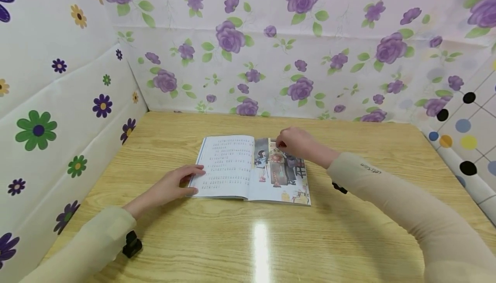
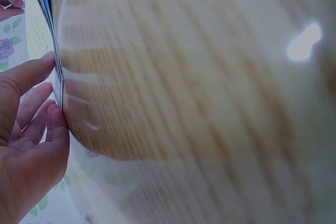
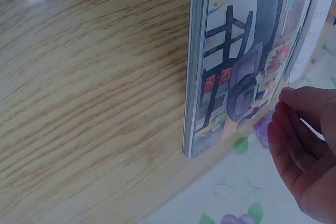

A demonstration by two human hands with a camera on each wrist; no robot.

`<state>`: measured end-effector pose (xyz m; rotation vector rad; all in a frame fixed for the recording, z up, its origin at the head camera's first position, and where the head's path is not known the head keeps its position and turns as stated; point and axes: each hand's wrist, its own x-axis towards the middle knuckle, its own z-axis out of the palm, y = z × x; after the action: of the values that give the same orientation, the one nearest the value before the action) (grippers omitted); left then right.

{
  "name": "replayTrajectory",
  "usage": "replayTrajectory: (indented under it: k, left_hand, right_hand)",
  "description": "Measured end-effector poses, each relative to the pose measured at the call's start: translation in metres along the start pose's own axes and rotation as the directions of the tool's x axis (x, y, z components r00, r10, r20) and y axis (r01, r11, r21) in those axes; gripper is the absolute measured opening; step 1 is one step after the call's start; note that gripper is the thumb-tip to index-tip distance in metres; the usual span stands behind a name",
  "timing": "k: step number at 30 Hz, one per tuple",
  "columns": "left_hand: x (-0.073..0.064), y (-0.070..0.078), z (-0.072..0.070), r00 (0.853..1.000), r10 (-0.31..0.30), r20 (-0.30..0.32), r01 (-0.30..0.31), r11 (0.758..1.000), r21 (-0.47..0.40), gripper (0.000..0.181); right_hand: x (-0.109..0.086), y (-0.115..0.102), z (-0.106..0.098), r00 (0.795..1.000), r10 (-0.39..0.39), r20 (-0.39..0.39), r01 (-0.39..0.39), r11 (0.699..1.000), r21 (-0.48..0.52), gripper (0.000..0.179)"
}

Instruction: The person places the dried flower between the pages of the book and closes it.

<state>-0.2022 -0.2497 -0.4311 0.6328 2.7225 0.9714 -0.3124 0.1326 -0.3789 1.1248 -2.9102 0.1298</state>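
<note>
An open picture book [image 1: 226,166] lies on the wooden table, printed text on its left page and a coloured illustration [image 1: 279,171] on its right page. My left hand [image 1: 176,185] rests at the left page's outer edge, thumb by the near corner and a finger on the paper. Seen from the left wrist, its fingers [image 2: 31,72] touch the book's edge [image 2: 56,56]. My right hand [image 1: 296,143] hovers over the far edge of the right page. In the right wrist view its thumb and curled fingertips [image 3: 283,95] come together, and no held thing shows between them.
Bare table [image 1: 217,240] surrounds the book and carries a bright reflection in front. Flowered sheeting [image 1: 252,59] closes off the back, with patterned sheets also on the left [image 1: 77,102] and right [image 1: 465,128]. Black wrist devices [image 1: 132,245] show under both sleeves.
</note>
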Motion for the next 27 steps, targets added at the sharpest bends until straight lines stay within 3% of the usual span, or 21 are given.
replayTrajectory:
  k: [11, 20, 27]
  left_hand:
    - [0.0, -0.002, 0.001, 1.0, -0.009, 0.008, 0.009, 1.0, 0.002, 0.049]
    - [0.0, -0.003, 0.0, 1.0, -0.008, 0.014, 0.008, 1.0, -0.007, 0.049]
    - [0.001, -0.005, 0.001, 1.0, 0.007, 0.011, -0.007, 1.0, -0.004, 0.049]
  right_hand:
    - [0.003, -0.002, 0.014, 1.0, 0.016, 0.002, -0.017, 0.998, 0.063, 0.008]
    - [0.004, -0.004, 0.02, 1.0, -0.002, -0.023, 0.008, 0.973, 0.232, 0.009]
    - [0.007, -0.003, 0.025, 0.999, -0.03, -0.028, 0.037, 0.959, 0.281, 0.012]
